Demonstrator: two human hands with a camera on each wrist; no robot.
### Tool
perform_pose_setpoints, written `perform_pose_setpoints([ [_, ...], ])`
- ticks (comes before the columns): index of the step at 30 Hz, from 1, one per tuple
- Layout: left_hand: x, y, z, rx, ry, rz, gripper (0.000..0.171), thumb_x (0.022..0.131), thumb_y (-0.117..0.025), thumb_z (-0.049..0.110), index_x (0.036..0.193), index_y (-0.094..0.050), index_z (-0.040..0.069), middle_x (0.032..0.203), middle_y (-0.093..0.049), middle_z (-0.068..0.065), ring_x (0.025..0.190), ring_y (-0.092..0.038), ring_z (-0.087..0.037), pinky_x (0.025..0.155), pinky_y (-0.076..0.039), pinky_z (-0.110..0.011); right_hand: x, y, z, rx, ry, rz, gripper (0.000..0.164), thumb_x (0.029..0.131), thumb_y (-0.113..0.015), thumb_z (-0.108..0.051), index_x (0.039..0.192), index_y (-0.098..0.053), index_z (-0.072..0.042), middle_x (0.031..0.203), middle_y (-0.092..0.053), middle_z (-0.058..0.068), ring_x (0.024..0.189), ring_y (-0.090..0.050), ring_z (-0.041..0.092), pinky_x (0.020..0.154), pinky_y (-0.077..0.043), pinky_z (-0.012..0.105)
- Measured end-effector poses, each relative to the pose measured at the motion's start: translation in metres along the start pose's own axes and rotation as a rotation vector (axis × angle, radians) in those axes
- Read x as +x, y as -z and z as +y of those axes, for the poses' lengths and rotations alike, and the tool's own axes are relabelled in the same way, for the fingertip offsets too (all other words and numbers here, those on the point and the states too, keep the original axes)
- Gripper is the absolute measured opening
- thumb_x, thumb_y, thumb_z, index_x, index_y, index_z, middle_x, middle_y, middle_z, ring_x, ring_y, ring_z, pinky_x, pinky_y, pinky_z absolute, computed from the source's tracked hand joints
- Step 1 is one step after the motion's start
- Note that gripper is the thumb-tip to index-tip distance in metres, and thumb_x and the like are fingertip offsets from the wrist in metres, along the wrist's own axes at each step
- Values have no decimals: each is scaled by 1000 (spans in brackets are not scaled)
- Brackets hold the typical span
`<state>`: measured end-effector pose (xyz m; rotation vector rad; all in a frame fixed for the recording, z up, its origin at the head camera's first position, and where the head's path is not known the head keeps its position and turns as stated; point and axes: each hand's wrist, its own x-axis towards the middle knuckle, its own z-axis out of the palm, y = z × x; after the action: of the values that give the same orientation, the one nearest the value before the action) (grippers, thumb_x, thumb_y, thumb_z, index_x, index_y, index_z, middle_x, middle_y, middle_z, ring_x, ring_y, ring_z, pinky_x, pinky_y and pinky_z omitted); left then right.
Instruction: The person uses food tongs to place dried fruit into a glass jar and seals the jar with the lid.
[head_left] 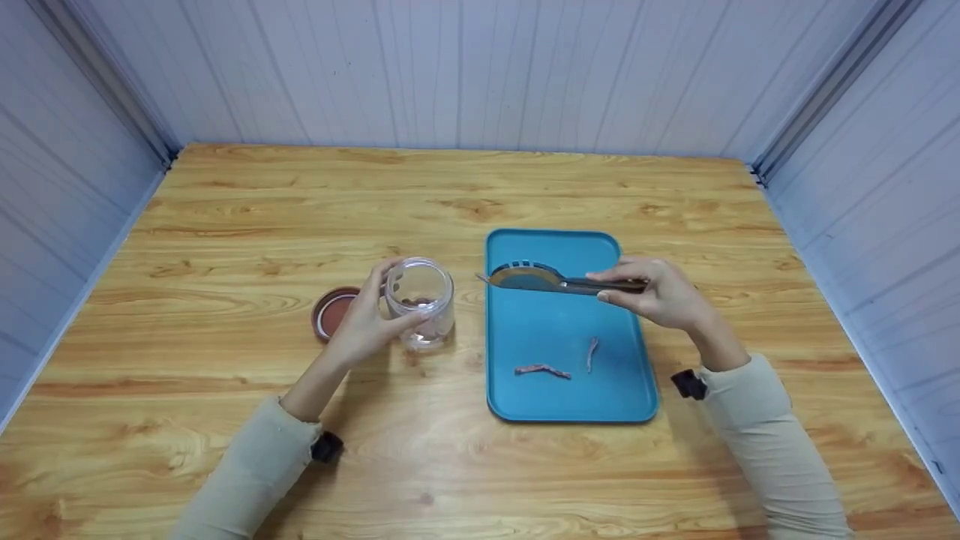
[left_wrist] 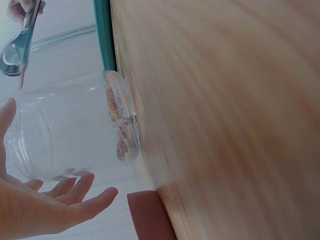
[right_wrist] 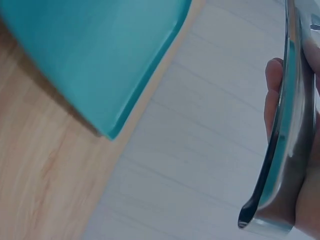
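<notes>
Between pale walls (head_left: 495, 75), tray (head_left: 536, 326) on tabletop (head_left: 315, 210).

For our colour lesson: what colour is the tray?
Blue; the tray shows best in the head view.

A wood-grained tabletop (head_left: 300, 195), yellow-brown with darker streaks and knots, spreads beneath everything. A pale back wall (head_left: 465, 75) with faint upright lines stands along its far edge, flanked by a similar left wall (head_left: 67, 187) and right wall (head_left: 870, 187). A greyish left corner strip (head_left: 103, 75) and right corner strip (head_left: 832, 90) mark where the panels meet
</notes>
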<state>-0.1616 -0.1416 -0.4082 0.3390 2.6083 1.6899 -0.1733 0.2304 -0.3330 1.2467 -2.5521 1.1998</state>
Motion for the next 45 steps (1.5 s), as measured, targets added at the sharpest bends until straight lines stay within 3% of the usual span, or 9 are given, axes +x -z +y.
perform_pose_setpoints([
  [8,-2,1,7,-6,12,-13,80,72,-73,33,135,-27,15,131,-35,-14,120,-31,-29,96,-24,-49,19,-9,-10,-2,124,15,27,73,-64,12,100,-64,7,65,-51,5,49,-33,13,43,-30,24],
  [15,-1,1,2,25,21,-17,82,70,-72,40,135,-27,17,132,-34,-9,121,-30,-24,96,-25,-47,34,-22,-13,2,176,13,27,72,-65,11,99,-64,8,67,-53,7,50,-35,13,44,-29,23],
  [21,0,1,2,17,23,-23,82,70,-72,41,135,-27,19,133,-34,-10,122,-29,-25,97,-24,-47,41,-39,9,-19,146,24,25,77,-66,-2,101,-66,-1,68,-54,-1,50,-35,9,43,-29,25],
  [26,0,1,1,13,25,-17,83,70,-72,40,135,-27,17,133,-34,-10,122,-29,-26,97,-24,-45,45,-48,13,-50,132,24,24,80,-66,-15,104,-67,-9,68,-53,-6,49,-35,9,43,-29,25],
  [33,0,1,2,19,33,-14,85,69,-72,41,136,-26,17,133,-33,-11,121,-30,-27,97,-25,-46,46,-52,13,-51,127,12,27,81,-65,-15,107,-65,-10,72,-54,-6,50,-36,10,43,-30,26],
  [45,-1,1,2,13,23,-9,82,70,-73,38,135,-27,18,132,-34,-10,120,-31,-24,97,-25,-45,34,-43,19,-68,91,27,32,78,-68,-16,110,-63,-11,76,-55,-5,56,-39,11,47,-32,27],
])
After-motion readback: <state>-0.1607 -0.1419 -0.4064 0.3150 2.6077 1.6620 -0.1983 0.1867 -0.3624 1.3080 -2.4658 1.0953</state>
